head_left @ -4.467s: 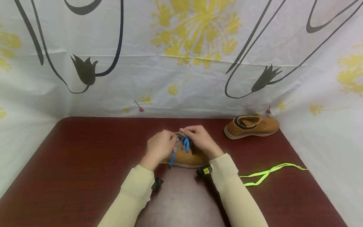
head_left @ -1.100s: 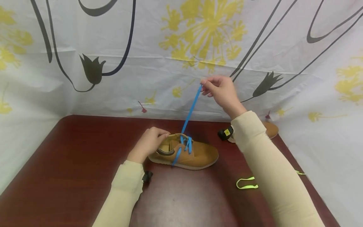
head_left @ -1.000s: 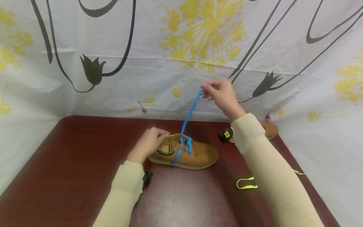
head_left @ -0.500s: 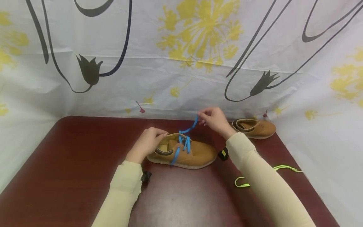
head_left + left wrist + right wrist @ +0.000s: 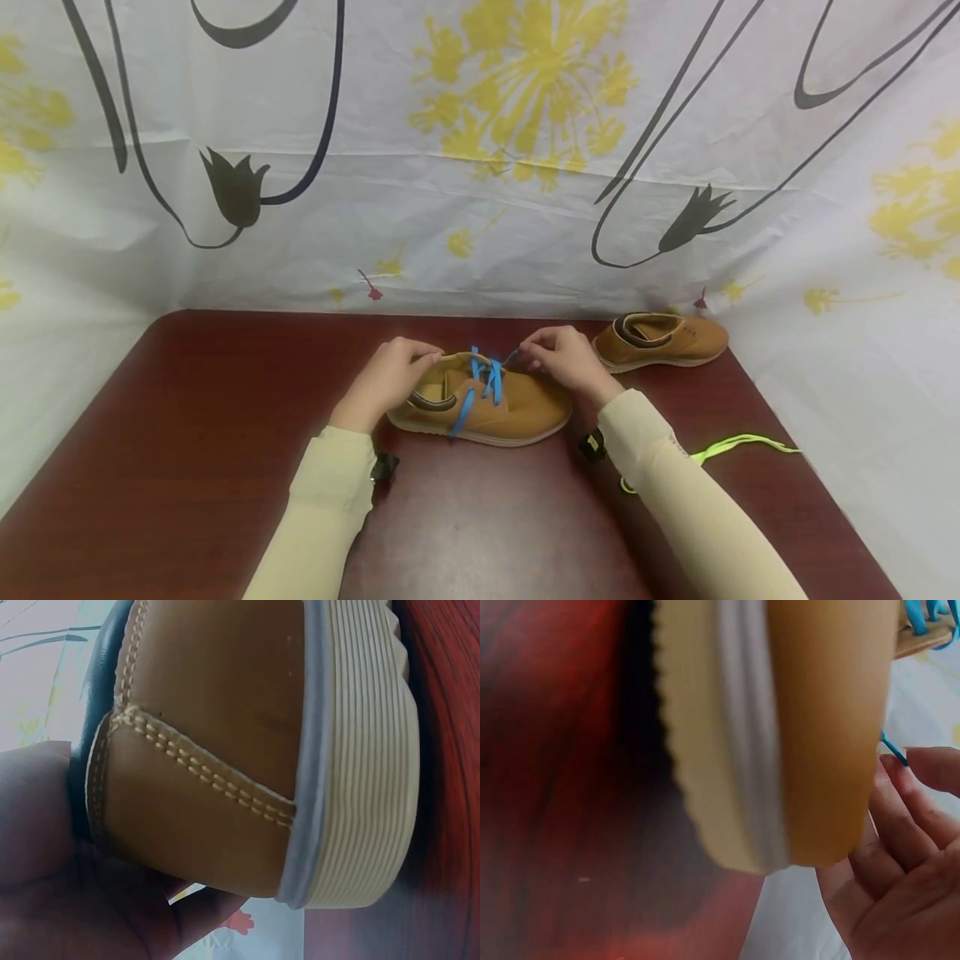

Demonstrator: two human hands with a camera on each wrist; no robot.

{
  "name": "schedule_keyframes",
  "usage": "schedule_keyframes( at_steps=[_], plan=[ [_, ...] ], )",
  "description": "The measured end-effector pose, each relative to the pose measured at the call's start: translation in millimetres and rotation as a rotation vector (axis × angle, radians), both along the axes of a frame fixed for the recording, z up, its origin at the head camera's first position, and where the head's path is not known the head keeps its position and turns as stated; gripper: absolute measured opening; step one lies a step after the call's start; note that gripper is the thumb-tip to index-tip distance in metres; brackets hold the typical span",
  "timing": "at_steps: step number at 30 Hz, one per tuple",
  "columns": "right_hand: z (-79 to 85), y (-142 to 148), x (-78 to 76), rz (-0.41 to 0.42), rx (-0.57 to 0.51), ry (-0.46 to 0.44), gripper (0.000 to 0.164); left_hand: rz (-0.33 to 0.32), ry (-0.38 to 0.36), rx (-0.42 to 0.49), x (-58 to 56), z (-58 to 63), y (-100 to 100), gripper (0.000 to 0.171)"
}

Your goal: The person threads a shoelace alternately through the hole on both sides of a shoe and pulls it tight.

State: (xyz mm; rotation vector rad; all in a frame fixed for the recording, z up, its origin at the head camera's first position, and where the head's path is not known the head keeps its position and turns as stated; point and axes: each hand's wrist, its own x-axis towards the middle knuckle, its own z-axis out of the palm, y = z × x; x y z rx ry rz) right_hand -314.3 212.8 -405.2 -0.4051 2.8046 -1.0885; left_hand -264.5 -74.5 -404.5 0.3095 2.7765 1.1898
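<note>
Blue shoelace (image 5: 463,413) held beside a tan lace-up shoe (image 5: 536,406).
The shoe is set upright on the dark red table (image 5: 225,467), toe to the right; its collar is pinched by the left hand (image 5: 388,372). The lace's far strand is pinched between thumb and fingertip of the right hand (image 5: 564,358), and its other end is draped over the near side. Lacing is judged to be in hand; a steady shoe and the held strand guided to an eyelet are probably called for next.
</note>
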Motion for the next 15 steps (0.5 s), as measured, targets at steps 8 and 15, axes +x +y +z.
schedule_keyframes(
  at_steps=[8,15],
  plan=[
    [-9.8,7.3,18.7,0.134,0.101,0.068,0.031,-0.018,0.011,-0.041,2.0,-0.3,-2.0,0.037],
    [-7.8,8.2,43.5,0.27,0.213,0.072,0.073,-0.129,-0.044,-0.051,3.5,3.4,-11.7,0.059]
  ],
)
